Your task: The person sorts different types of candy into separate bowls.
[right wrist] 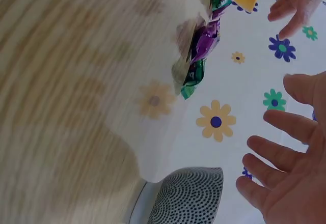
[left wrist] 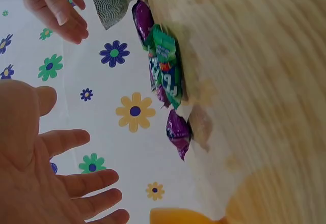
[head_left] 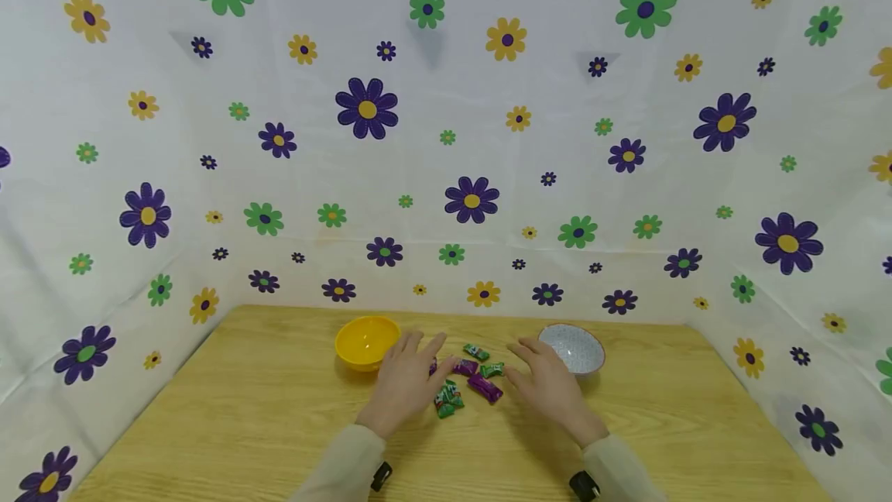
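Note:
Several wrapped candies lie on the table between my hands, among them a purple candy (head_left: 485, 388) and a green candy (head_left: 477, 351). My left hand (head_left: 407, 382) hovers over their left side with fingers spread, and it partly hides one purple candy (left wrist: 179, 133). To their right, my right hand (head_left: 549, 386) is also held above the table, fingers apart and holding nothing. A yellow bowl (head_left: 367, 343) stands just beyond my left hand. Behind my right hand is a grey patterned bowl (head_left: 573, 348) with a reddish rim. Both bowls' visible insides show no candy.
The wooden table (head_left: 265, 401) reaches back to a white flowered cloth (head_left: 474, 146), which also hangs along the left and right sides. A dark band (head_left: 584, 485) is on the right wrist, and another (head_left: 381, 476) on the left.

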`<action>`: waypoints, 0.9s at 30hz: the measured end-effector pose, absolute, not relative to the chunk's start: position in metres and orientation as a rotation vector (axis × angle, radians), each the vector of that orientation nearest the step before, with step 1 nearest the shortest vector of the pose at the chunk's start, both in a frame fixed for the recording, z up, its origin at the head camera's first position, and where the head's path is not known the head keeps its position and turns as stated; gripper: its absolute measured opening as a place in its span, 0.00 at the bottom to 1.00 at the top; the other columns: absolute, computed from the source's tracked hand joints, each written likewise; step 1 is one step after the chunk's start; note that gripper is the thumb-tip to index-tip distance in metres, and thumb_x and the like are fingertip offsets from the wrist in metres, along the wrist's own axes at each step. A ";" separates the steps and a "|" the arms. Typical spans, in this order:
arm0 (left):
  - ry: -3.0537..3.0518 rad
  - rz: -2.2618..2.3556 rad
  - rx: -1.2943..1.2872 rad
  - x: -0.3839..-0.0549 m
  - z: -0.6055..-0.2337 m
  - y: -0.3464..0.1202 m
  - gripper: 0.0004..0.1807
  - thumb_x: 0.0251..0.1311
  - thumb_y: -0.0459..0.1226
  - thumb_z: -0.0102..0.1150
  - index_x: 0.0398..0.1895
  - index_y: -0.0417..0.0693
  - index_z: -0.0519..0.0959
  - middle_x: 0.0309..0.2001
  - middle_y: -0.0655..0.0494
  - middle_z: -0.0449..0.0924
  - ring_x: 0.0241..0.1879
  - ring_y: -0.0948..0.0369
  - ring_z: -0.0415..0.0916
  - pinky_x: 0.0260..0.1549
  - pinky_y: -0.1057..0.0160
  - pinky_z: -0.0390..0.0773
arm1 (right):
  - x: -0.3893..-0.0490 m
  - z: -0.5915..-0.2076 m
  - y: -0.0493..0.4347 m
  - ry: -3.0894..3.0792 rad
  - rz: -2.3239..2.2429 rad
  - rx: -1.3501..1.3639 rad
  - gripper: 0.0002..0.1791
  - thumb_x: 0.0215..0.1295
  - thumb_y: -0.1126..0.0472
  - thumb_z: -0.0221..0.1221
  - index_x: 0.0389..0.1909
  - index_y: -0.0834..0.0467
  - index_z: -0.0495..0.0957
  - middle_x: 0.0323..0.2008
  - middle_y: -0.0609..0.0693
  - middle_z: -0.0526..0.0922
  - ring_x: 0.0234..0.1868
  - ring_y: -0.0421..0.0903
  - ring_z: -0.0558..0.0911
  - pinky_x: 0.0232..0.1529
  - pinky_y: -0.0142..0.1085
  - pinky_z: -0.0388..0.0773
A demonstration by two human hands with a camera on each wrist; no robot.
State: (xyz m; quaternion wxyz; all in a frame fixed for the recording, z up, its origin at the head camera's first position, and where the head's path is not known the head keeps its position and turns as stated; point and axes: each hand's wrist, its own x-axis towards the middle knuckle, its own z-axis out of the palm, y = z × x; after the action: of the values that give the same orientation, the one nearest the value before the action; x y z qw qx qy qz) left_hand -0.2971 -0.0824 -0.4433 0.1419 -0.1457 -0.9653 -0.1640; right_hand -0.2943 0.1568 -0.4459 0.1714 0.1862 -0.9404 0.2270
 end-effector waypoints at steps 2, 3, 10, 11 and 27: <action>-2.773 -0.509 -0.419 -0.299 -0.444 -0.079 0.32 0.62 0.60 0.35 0.63 0.57 0.65 0.60 0.42 0.63 0.61 0.45 0.57 0.57 0.43 0.58 | -0.297 -0.445 0.160 -2.622 0.700 0.491 0.22 0.59 0.51 0.57 0.52 0.57 0.75 0.55 0.57 0.73 0.56 0.54 0.70 0.55 0.48 0.67; -2.768 -0.515 -0.415 -0.301 -0.444 -0.078 0.31 0.62 0.60 0.36 0.63 0.56 0.65 0.59 0.42 0.65 0.60 0.46 0.58 0.57 0.44 0.59 | -0.298 -0.444 0.162 -2.601 0.727 0.478 0.21 0.59 0.53 0.58 0.51 0.57 0.76 0.53 0.56 0.74 0.55 0.54 0.71 0.54 0.48 0.68; -2.791 -0.511 -0.405 -0.307 -0.450 -0.068 0.32 0.62 0.60 0.34 0.60 0.53 0.69 0.53 0.45 0.71 0.53 0.48 0.66 0.50 0.48 0.67 | -0.305 -0.441 0.176 -2.498 0.779 0.410 0.17 0.57 0.58 0.60 0.47 0.58 0.78 0.49 0.57 0.77 0.51 0.55 0.74 0.50 0.50 0.71; -2.795 -0.514 -0.405 -0.308 -0.451 -0.066 0.31 0.62 0.60 0.35 0.59 0.53 0.70 0.51 0.46 0.72 0.51 0.49 0.66 0.49 0.48 0.68 | -0.305 -0.440 0.178 -2.497 0.800 0.397 0.17 0.57 0.58 0.60 0.47 0.59 0.78 0.49 0.57 0.77 0.51 0.55 0.74 0.49 0.50 0.71; -2.791 -0.876 -0.477 -0.323 -0.465 -0.058 0.25 0.53 0.56 0.56 0.44 0.47 0.80 0.36 0.53 0.78 0.39 0.55 0.70 0.38 0.55 0.71 | -0.316 -0.446 0.226 -2.452 0.914 0.169 0.17 0.59 0.64 0.56 0.49 0.64 0.76 0.51 0.61 0.75 0.52 0.60 0.72 0.51 0.52 0.69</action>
State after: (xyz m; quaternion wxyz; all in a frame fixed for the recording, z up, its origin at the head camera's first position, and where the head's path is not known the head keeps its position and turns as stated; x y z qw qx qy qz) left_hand -0.3231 -0.0575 -0.4652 0.0888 -0.1604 -0.9379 -0.2944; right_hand -0.3156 0.2261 -0.4461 0.2565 0.0624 -0.9038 0.3369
